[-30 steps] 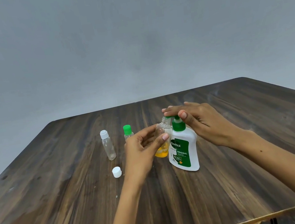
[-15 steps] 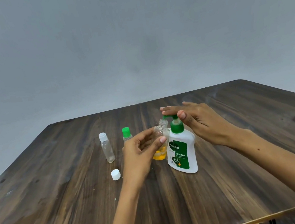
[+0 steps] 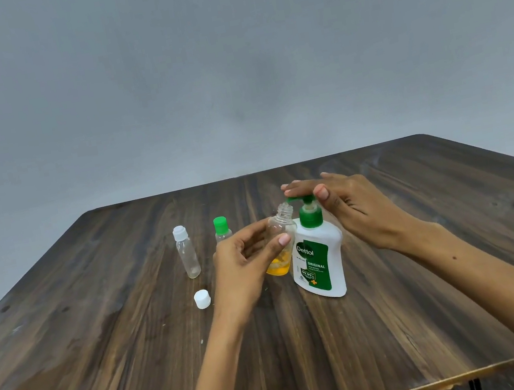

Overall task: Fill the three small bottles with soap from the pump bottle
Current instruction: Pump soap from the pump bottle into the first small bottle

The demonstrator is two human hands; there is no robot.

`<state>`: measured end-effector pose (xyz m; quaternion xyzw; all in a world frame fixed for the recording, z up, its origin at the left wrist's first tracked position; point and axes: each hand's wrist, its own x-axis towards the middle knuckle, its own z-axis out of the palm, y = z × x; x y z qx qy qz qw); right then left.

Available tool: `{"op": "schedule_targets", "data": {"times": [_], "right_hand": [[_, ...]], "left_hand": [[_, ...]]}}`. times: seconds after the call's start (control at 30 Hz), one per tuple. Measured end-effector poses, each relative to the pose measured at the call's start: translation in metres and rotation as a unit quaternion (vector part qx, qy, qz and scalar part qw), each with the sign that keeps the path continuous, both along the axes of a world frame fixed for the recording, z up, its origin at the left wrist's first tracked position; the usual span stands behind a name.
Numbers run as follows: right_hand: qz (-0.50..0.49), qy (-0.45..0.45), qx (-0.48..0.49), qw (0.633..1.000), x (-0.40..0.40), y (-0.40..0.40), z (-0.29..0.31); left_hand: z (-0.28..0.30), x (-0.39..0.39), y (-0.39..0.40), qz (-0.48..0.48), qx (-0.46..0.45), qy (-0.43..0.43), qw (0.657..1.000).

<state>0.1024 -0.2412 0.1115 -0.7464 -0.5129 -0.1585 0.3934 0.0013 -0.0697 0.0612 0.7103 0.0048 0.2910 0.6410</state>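
On the wooden worktop (image 3: 307,339), left hand (image 3: 243,265) pinches the open small bottle (image 3: 282,241) at the pump bottle's (image 3: 319,259) nine o'clock; right hand (image 3: 346,207), fingers flat, should press slowly, nozzle over mouth.

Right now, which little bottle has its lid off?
The small bottle held in the left hand, with orange soap at its bottom. Its neck is bare under the pump spout. The white-capped bottle and green-capped bottle are both closed.

I see the pump bottle (image 3: 319,259) standing on the table (image 3: 105,356), an open small bottle (image 3: 282,241) touching its left side. Two capped bottles (image 3: 186,252) (image 3: 221,229) stand further left; a loose cap (image 3: 202,299) lies before them.
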Motion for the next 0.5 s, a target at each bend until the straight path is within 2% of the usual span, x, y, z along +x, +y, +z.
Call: {"op": "schedule_targets", "data": {"times": [0.5], "right_hand": [[-0.007, -0.007, -0.013, 1.000, -0.0014, 0.0002, -0.0015]], "left_hand": [[0.0007, -0.0004, -0.0036, -0.011, 0.005, 0.001, 1.000]]}}
